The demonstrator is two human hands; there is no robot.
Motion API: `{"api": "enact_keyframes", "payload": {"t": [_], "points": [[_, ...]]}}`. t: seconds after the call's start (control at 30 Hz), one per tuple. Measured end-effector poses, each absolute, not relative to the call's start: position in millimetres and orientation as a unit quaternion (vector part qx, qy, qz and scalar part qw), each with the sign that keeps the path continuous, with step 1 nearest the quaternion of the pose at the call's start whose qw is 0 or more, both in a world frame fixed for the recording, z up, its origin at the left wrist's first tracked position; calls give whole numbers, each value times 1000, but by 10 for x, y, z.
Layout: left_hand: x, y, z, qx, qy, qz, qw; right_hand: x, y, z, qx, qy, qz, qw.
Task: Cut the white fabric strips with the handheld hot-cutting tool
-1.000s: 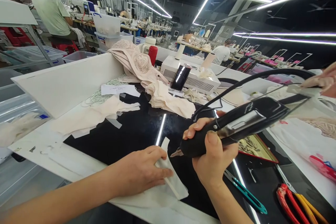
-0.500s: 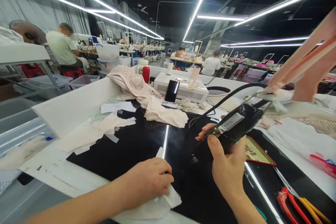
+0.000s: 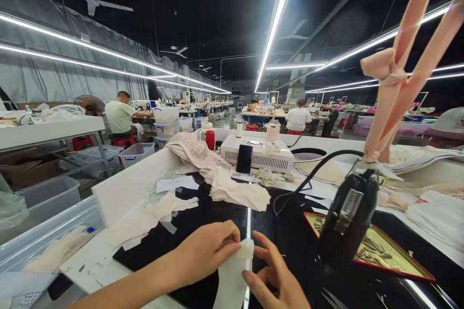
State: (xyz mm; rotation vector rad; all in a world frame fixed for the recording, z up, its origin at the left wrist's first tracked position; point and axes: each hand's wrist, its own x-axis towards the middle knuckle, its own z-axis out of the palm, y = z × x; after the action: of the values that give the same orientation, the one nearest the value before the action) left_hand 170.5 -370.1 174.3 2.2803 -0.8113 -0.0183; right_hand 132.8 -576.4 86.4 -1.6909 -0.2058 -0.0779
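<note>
My left hand (image 3: 208, 252) pinches the upper edge of a white fabric piece (image 3: 232, 282) above the black work surface. Close by on the other side is my right hand (image 3: 271, 275), fingers apart and curved toward the fabric; whether the fingertips touch it I cannot tell. A black hand-held electric tool (image 3: 348, 219) with a silver plate hangs to the right on knotted peach elastic straps (image 3: 393, 91), free of both hands. Beyond my hands lies a stack of cream fabric pieces (image 3: 235, 190).
Behind the tool sits a red-rimmed tray (image 3: 416, 270) with small metal parts. A phone (image 3: 244, 158) leans against a white vented box (image 3: 257, 152). A black cable (image 3: 319, 166) arches to the tool. More fabric (image 3: 145, 219) lies left. Co-workers (image 3: 121, 116) sit farther off.
My right hand has let go of the black tool, which now hangs upright from its straps, and has moved left to the fabric. The fabric is raised; the view has tilted up.
</note>
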Motion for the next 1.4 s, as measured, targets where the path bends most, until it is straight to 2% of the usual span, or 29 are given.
{"api": "enact_keyframes", "payload": {"t": [0.07,0.13,0.3,0.47,0.63,0.8,0.93,1.07,1.23,1.33,1.4], "points": [[1813,-3647,1882,857,-281,-26,432,1473,-5578,862,-746,-148,97,642],[1934,-3565,1955,844,-249,-39,473,1593,-5425,889,-749,-184,155,617],[2181,-3258,2016,853,-192,-71,480,1802,-5392,1023,-782,-197,146,573],[2359,-3051,2090,859,-158,-87,480,2098,-5627,1154,-817,-175,86,543],[2630,-3091,2217,860,-162,-62,479,2418,-5713,1185,-818,-116,40,561],[2978,-3256,2433,858,-210,27,467,2698,-5789,1334,-799,-84,-108,585],[3221,-3375,2513,857,-253,116,433,2969,-5904,1500,-781,-98,-247,565],[3203,-3391,2361,873,-264,148,383,3065,-6024,1517,-784,-118,-291,535],[2596,-3200,1981,889,-298,92,335,2714,-6127,1319,-811,-180,-219,512],[2271,-3085,1826,896,-317,-33,309,2509,-6130,1208,-854,-221,-80,464],[2257,-3067,1788,894,-279,-116,331,2464,-6104,1181,-878,-215,-5,427]]}}
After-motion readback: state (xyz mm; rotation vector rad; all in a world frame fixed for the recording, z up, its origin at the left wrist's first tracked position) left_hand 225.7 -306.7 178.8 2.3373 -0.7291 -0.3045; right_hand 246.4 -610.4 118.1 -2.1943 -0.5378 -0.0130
